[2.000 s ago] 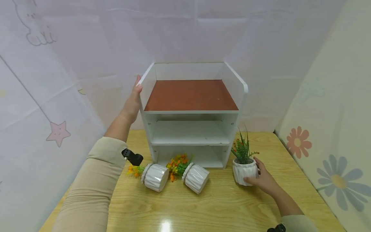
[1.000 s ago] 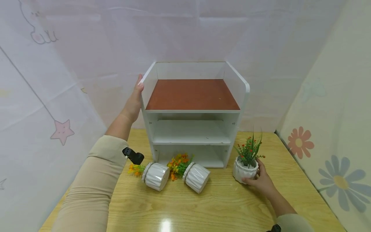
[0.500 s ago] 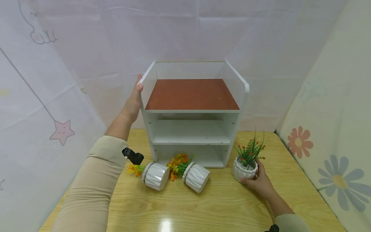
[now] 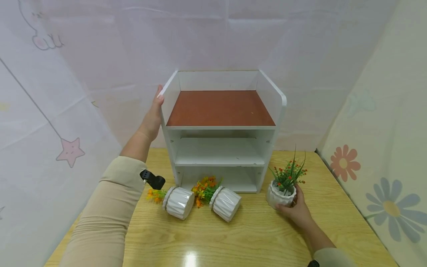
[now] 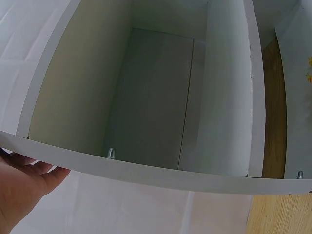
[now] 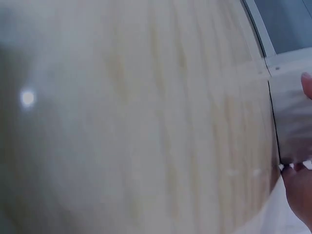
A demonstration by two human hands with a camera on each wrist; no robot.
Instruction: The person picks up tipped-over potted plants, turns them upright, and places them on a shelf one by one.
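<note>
My left hand (image 4: 152, 118) rests against the outer left side of a small white shelf unit (image 4: 220, 128) with a brown top board; in the left wrist view, the fingers (image 5: 46, 171) touch the outside of its side panel. At the right, my right hand (image 4: 301, 209) grips a white ribbed pot (image 4: 279, 195) with green leaves and small red flowers (image 4: 288, 176). This pot leans slightly, and I cannot tell whether its base touches the table. Two similar white pots, one left (image 4: 179, 203) and one nearer the middle (image 4: 225, 204), lie on their sides with orange and yellow flowers.
The shelf unit stands on a wood-grain table (image 4: 213, 241), close to a pale cloth backdrop (image 4: 213, 40). A lower shelf board (image 4: 218, 152) lies beneath the brown top. Printed cloth with flowers (image 4: 390, 209) hangs at the right. The right wrist view is blurred.
Over two seconds, the plant in my right hand has tipped and turned so its leaves point farther right. The pot and right hand have shifted slightly back and left. My left hand stays put.
</note>
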